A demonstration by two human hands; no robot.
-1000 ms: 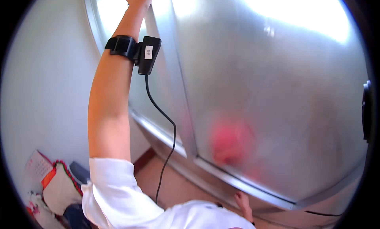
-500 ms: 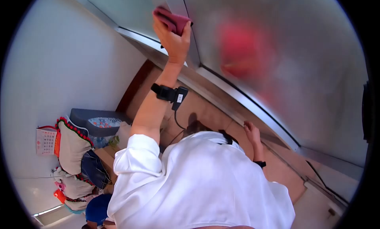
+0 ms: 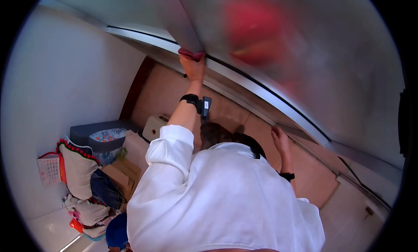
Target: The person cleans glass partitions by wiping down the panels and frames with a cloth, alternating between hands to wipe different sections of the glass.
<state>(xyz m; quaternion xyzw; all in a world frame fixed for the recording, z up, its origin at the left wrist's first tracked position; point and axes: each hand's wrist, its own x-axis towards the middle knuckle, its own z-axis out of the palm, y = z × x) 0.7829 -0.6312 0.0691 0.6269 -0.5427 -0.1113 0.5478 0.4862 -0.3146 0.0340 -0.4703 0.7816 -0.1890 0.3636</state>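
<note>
My left hand [image 3: 194,69] is closed on a folded dark red cloth [image 3: 191,55]. It presses the cloth to the foot of the upright metal frame [image 3: 180,23], where this meets the lower metal rail [image 3: 261,92] of the frosted glass panels. A black band with a small device [image 3: 205,107] is strapped to my left forearm. My right hand [image 3: 281,139] hangs low on the right, in front of the rail, with its fingers loosely curled and nothing visible in them. A black band [image 3: 286,176] circles my right wrist.
Frosted glass [image 3: 339,56] fills the upper right, with a blurred red shape on it. At left are a grey cushioned piece [image 3: 82,134], cream cushions [image 3: 78,171], a cardboard box [image 3: 122,176] and a wall calendar [image 3: 50,170]. Tiled floor [image 3: 163,91] lies below.
My left hand has moved down along the metal frame with the cloth, from its upright part to the bottom rail. The view has shifted a little. My right hand stays low.
</note>
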